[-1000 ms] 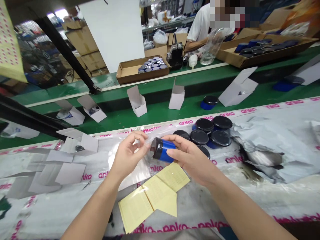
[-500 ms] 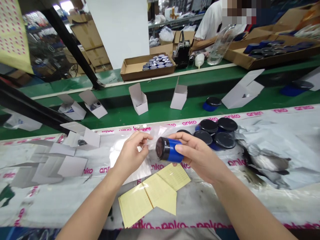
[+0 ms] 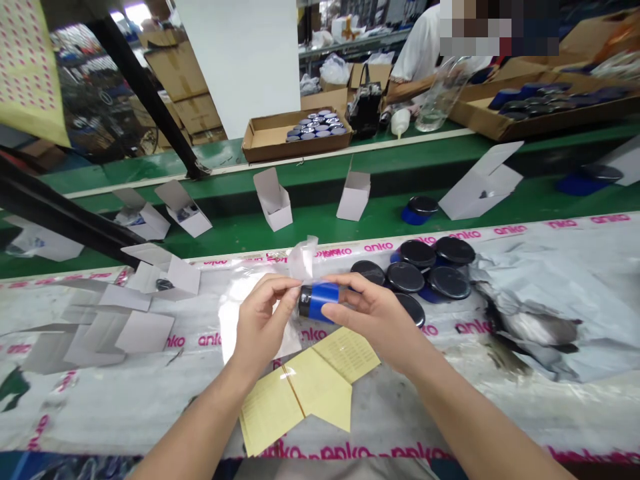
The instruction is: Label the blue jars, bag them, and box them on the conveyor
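Note:
My right hand (image 3: pixel 373 313) grips a blue cylindrical jar (image 3: pixel 320 300) lying on its side, with its black end toward my left hand (image 3: pixel 263 320). The left fingers pinch a clear plastic bag (image 3: pixel 302 259) right at that black end, and the film rises above the hands. How far the jar sits inside the bag is hard to tell. Below the hands lie folded yellow paper leaflets (image 3: pixel 313 387). Several black-lidded jars (image 3: pixel 405 277) stand beyond my right hand.
Flat white carton blanks (image 3: pixel 143 331) lie left on the "anko" printed sheet (image 3: pixel 530 267). Small white cartons (image 3: pixel 353 196) stand on the green belt (image 3: pixel 310 227) behind it. Farther back are cardboard trays of jars (image 3: pixel 295 137) and a co-worker in a white shirt (image 3: pixel 425 47).
The jar has swung from tilted to nearly level and moved left, closer to my left hand. The plastic bag now stands higher above my fingers.

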A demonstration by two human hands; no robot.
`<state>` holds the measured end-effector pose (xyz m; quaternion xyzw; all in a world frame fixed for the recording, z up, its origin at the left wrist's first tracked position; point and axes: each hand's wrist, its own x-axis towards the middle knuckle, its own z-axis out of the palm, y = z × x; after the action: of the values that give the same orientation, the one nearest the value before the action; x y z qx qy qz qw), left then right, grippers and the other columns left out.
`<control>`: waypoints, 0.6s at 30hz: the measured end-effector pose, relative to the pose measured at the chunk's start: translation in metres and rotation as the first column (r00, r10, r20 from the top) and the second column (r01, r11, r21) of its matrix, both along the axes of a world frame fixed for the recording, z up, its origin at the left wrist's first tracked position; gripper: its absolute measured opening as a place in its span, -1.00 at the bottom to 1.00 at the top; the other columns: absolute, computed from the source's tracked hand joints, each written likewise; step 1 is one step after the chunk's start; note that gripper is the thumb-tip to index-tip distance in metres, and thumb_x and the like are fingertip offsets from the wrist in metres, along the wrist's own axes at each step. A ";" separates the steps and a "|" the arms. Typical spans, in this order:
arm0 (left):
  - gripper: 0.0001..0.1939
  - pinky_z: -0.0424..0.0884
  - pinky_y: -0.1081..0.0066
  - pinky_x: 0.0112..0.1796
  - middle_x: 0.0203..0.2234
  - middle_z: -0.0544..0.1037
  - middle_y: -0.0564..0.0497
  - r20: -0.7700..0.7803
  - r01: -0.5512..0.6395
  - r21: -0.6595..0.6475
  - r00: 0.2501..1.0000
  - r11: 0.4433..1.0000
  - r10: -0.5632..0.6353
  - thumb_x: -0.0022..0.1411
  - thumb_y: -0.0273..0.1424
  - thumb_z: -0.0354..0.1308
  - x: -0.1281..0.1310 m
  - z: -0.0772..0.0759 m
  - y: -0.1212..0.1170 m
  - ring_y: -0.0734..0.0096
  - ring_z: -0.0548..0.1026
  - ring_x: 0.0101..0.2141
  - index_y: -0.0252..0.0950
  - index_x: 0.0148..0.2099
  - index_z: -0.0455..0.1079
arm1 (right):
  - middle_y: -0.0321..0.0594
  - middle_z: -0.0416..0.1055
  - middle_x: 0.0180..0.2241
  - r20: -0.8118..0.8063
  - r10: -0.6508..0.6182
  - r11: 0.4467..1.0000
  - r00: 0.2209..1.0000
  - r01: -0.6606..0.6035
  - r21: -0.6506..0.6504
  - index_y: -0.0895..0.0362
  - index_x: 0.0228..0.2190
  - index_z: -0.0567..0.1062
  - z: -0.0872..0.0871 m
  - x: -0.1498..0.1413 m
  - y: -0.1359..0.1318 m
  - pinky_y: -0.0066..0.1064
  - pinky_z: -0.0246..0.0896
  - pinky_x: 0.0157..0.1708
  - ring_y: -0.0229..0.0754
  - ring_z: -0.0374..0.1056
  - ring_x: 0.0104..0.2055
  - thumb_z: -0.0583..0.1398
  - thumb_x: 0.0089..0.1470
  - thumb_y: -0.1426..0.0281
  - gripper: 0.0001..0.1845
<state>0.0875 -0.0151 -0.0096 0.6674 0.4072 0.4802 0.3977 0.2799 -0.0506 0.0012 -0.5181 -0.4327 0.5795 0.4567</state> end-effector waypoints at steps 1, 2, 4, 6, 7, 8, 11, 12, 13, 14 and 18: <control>-0.87 0.45 0.44 -0.16 -0.21 0.55 0.01 -0.015 -0.036 0.051 0.999 0.998 0.037 0.39 -0.43 0.20 0.000 -0.003 -0.003 0.41 0.52 -0.15 -0.15 -0.09 0.57 | -0.16 0.55 -0.17 0.001 -0.028 1.000 1.000 0.028 0.001 0.05 -0.12 0.51 -0.001 -0.003 -0.001 -0.12 0.47 -0.09 -0.03 0.53 -0.10 0.43 -0.03 0.14 -0.53; -0.85 0.45 0.44 -0.16 -0.20 0.53 0.01 -0.030 -0.067 0.100 0.997 0.993 0.070 0.40 -0.45 0.18 -0.001 -0.006 -0.006 0.41 0.51 -0.14 -0.15 -0.08 0.56 | -0.18 0.56 -0.21 -0.007 -0.055 0.998 0.998 0.055 -0.007 0.05 -0.13 0.48 -0.002 -0.007 -0.003 -0.13 0.48 -0.13 -0.04 0.54 -0.13 0.43 -0.04 0.14 -0.52; -0.80 0.44 0.44 -0.18 -0.21 0.51 0.01 -0.057 -0.101 0.203 0.992 0.974 0.115 0.42 -0.50 0.14 -0.002 -0.008 -0.011 0.42 0.50 -0.15 -0.14 -0.04 0.54 | -0.19 0.56 -0.25 -0.028 -0.094 0.995 0.995 0.093 -0.018 0.05 -0.14 0.42 -0.004 -0.014 -0.006 -0.15 0.50 -0.19 -0.05 0.55 -0.18 0.43 -0.04 0.13 -0.50; -0.76 0.44 0.44 -0.21 -0.23 0.51 0.01 -0.103 -0.087 0.322 0.987 0.943 0.126 0.40 -0.55 0.13 -0.003 -0.007 -0.016 0.42 0.51 -0.20 -0.14 -0.03 0.53 | -0.17 0.56 -0.25 -0.025 -0.138 0.990 0.990 0.138 0.011 0.05 -0.14 0.40 -0.005 -0.020 -0.008 -0.18 0.51 -0.21 -0.04 0.54 -0.17 0.43 -0.04 0.13 -0.49; -0.75 0.45 0.43 -0.23 -0.25 0.52 0.01 -0.127 -0.076 0.373 0.983 0.925 0.132 0.39 -0.57 0.13 -0.003 -0.006 -0.017 0.42 0.52 -0.22 -0.14 -0.04 0.53 | -0.18 0.56 -0.25 -0.020 -0.164 0.986 0.986 0.165 0.033 0.04 -0.13 0.39 -0.006 -0.023 -0.008 -0.20 0.51 -0.22 -0.04 0.54 -0.16 0.43 -0.03 0.13 -0.49; -0.75 0.46 0.42 -0.24 -0.26 0.53 0.01 -0.148 -0.069 0.407 0.979 0.911 0.140 0.38 -0.58 0.14 -0.003 -0.005 -0.018 0.41 0.53 -0.23 -0.15 -0.05 0.52 | -0.19 0.54 -0.26 -0.025 -0.190 0.980 0.981 0.191 0.050 0.04 -0.14 0.39 -0.006 -0.025 -0.008 -0.22 0.50 -0.23 -0.05 0.53 -0.17 0.42 -0.02 0.13 -0.50; -0.79 0.50 0.37 -0.21 -0.26 0.58 0.00 -0.190 -0.077 0.401 0.968 0.913 0.165 0.36 -0.57 0.15 0.001 -0.003 -0.020 0.35 0.56 -0.22 -0.17 -0.07 0.48 | -0.22 0.50 -0.19 -0.113 -0.287 0.956 0.951 0.292 0.032 0.01 -0.10 0.37 -0.006 -0.029 -0.005 -0.29 0.50 -0.28 -0.12 0.50 -0.22 0.41 0.00 0.09 -0.48; -0.80 0.51 0.37 -0.19 -0.25 0.59 0.00 -0.196 -0.077 0.383 0.967 0.920 0.163 0.36 -0.57 0.15 0.003 -0.003 -0.020 0.35 0.57 -0.21 -0.17 -0.08 0.47 | -0.21 0.49 -0.14 -0.151 -0.301 0.952 0.941 0.306 0.008 0.00 -0.07 0.38 -0.006 -0.029 -0.004 -0.30 0.51 -0.27 -0.14 0.50 -0.21 0.41 0.00 0.08 -0.46; -0.81 0.51 0.37 -0.18 -0.25 0.60 0.00 -0.203 -0.069 0.367 0.967 0.928 0.152 0.36 -0.57 0.15 0.005 -0.003 -0.020 0.35 0.57 -0.20 -0.18 -0.08 0.46 | -0.20 0.47 -0.10 -0.184 -0.298 0.954 0.937 0.301 -0.012 0.00 -0.04 0.39 -0.006 -0.030 -0.003 -0.29 0.52 -0.25 -0.15 0.49 -0.19 0.41 0.01 0.07 -0.44; -0.82 0.51 0.37 -0.17 -0.25 0.60 0.00 -0.207 -0.060 0.353 0.968 0.934 0.140 0.36 -0.56 0.15 0.007 -0.003 -0.021 0.35 0.57 -0.20 -0.18 -0.09 0.46 | -0.19 0.47 -0.07 -0.212 -0.277 0.960 0.937 0.278 -0.027 0.00 -0.01 0.41 -0.007 -0.030 -0.002 -0.28 0.54 -0.22 -0.14 0.49 -0.16 0.40 0.01 0.06 -0.42; -0.88 0.51 0.38 -0.19 -0.25 0.58 -0.01 -0.150 -0.086 0.244 0.981 0.966 0.125 0.38 -0.49 0.14 0.011 0.001 -0.019 0.35 0.56 -0.20 -0.19 -0.11 0.48 | -0.24 0.55 -0.22 -0.231 -0.170 0.985 0.958 0.164 -0.048 0.04 -0.09 0.47 -0.012 -0.024 -0.003 -0.21 0.53 -0.22 -0.16 0.52 -0.29 0.43 -0.03 0.11 -0.48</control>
<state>0.0982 -0.0342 -0.0082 0.7246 0.4133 0.4892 0.2545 0.2561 -0.0531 -0.0106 -0.4874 -0.3223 0.6020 0.5442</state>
